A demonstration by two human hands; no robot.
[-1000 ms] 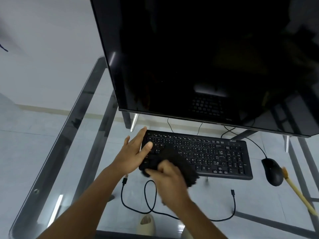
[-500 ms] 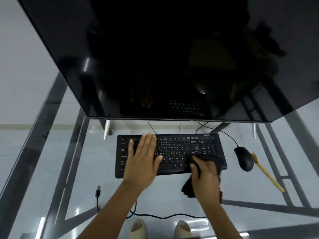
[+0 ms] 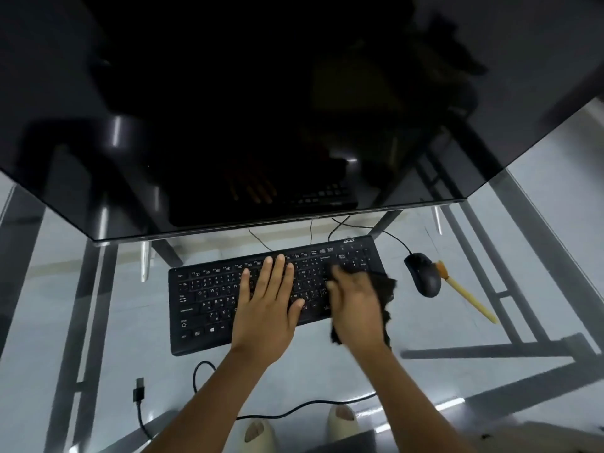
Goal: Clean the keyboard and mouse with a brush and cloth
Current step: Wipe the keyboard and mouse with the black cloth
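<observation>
Pressing flat with straightened fingers, the left hand [image 3: 266,310] has stayed mid-keyboard [image 3: 209,302]; the cloth [image 3: 384,291], grasped by the right hand [image 3: 354,305], has been shifted up the keyboard's right end. Mouse [image 3: 423,274] and brush [image 3: 464,291] are left unmoved on the desk [image 3: 108,322].

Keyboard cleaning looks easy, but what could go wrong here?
1. The left hand lies flat on the keyboard, so it may press keys or block spots the cloth should wipe.
2. The right hand wipes near the keyboard's right end; a wide sweep could bump the mouse and the brush leaning on it.
3. The loose cable lies near the arms and might snag.
</observation>
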